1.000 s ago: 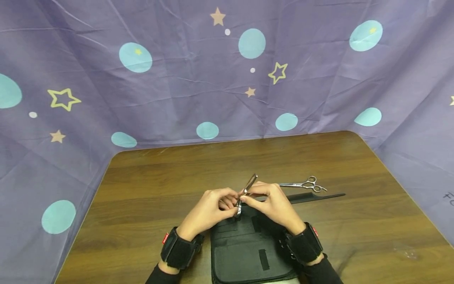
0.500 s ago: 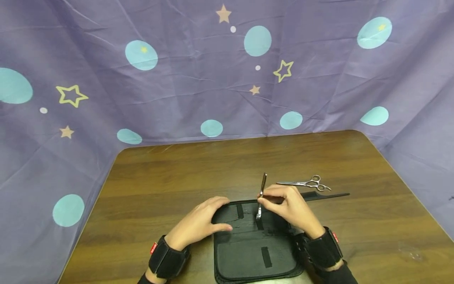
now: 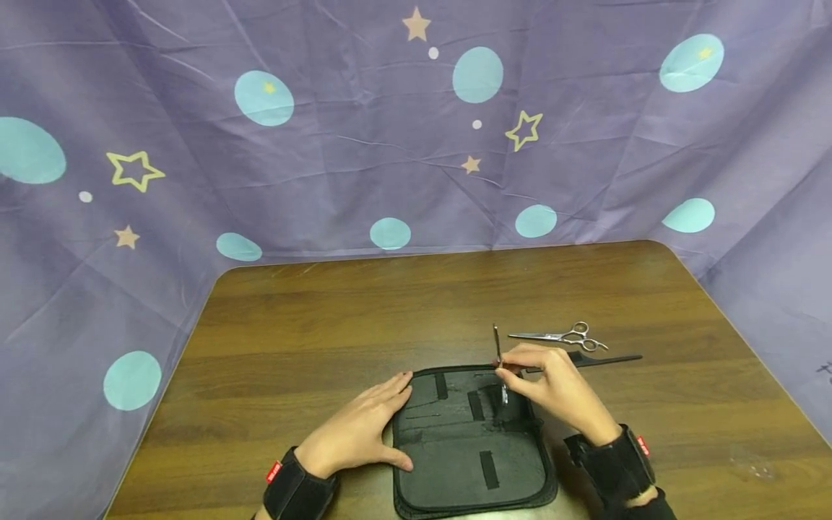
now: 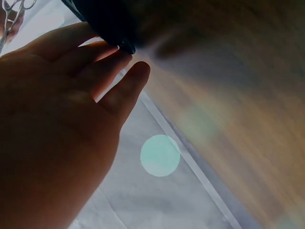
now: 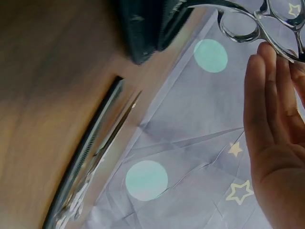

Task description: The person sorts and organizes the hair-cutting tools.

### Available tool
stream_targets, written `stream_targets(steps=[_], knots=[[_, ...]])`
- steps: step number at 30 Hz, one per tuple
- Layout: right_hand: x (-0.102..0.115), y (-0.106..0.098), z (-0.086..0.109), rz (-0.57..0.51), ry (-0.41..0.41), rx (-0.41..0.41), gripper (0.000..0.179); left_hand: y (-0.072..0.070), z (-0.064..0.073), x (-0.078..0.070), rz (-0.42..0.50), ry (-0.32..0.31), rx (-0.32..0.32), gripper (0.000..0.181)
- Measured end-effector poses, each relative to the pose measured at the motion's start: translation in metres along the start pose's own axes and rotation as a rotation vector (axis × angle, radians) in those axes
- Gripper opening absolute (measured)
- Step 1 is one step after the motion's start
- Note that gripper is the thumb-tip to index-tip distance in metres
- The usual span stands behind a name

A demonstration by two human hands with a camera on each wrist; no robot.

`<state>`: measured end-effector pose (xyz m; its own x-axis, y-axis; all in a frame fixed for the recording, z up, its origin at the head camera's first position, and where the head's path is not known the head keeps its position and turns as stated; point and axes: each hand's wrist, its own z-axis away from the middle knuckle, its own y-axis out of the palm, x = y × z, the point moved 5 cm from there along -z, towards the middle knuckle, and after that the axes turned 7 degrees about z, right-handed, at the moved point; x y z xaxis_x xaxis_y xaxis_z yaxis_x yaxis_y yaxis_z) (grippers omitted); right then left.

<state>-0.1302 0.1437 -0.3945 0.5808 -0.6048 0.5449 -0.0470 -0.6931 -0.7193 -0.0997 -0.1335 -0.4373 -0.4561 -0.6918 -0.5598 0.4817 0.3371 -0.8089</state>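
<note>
A black zip case (image 3: pixel 448 469) lies unfolded at the front of the table, its inside showing slots and dark straps. My right hand (image 3: pixel 552 379) pinches a pair of silver scissors (image 3: pixel 504 394) over the case's upper right part. In the right wrist view the finger rings of these scissors (image 5: pixel 261 33) are at my fingertips, the shank running toward the case. The blades are mostly hidden. My left hand (image 3: pixel 357 431) rests along the case's left edge, fingers extended and thumb apart. The left wrist view shows the left fingers (image 4: pixel 121 90) right at the dark edge.
Behind and right of the case lie a second pair of silver scissors (image 3: pixel 565 337) and a black tail comb (image 3: pixel 614 360), nearly parallel. A small clear piece (image 3: pixel 757 466) lies on the table at right. A purple patterned cloth (image 3: pixel 338 173) hangs behind the table.
My left hand has let go of the scissors and moved down to the case's left edge. My right hand has carried the scissors right, to the case's upper right slots, turning them more upright.
</note>
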Motion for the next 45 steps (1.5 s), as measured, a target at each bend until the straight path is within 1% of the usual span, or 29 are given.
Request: stream_targets(steps=[5, 9, 12, 15, 19, 22, 28, 33, 41, 45], knots=[[-0.007, -0.001, 0.009, -0.002, -0.004, 0.024, 0.015, 0.001, -0.002, -0.001, -0.019, 0.002, -0.004, 0.110], [-0.009, -0.005, 0.013, 0.020, -0.038, 0.031, 0.017, 0.001, -0.002, -0.001, -0.020, -0.003, 0.001, 0.109], [-0.010, -0.007, 0.014, 0.061, -0.055, 0.047, 0.017, 0.001, -0.002, -0.001, -0.009, -0.013, 0.010, 0.108], [-0.012, -0.009, 0.017, 0.121, -0.054, 0.074, 0.017, 0.000, -0.002, 0.000, -0.002, -0.022, 0.015, 0.108], [-0.015, -0.012, 0.022, 0.196, -0.051, 0.087, 0.018, 0.000, -0.001, 0.000, 0.001, -0.023, 0.018, 0.108], [-0.018, -0.013, 0.025, 0.228, -0.049, 0.093, 0.017, -0.001, -0.002, -0.001, -0.003, -0.025, 0.021, 0.106], [-0.024, -0.013, 0.032, 0.284, -0.048, 0.139, 0.014, 0.000, -0.002, -0.001, -0.015, -0.022, 0.019, 0.105], [-0.026, -0.011, 0.037, 0.284, -0.062, 0.205, 0.016, 0.000, -0.001, 0.000, -0.005, -0.028, 0.023, 0.104], [-0.031, -0.009, 0.042, 0.269, -0.049, 0.294, 0.017, 0.000, -0.002, 0.002, 0.027, -0.039, 0.039, 0.103], [-0.032, -0.007, 0.043, 0.279, -0.076, 0.329, 0.016, -0.001, -0.002, 0.002, 0.032, -0.037, 0.041, 0.101]])
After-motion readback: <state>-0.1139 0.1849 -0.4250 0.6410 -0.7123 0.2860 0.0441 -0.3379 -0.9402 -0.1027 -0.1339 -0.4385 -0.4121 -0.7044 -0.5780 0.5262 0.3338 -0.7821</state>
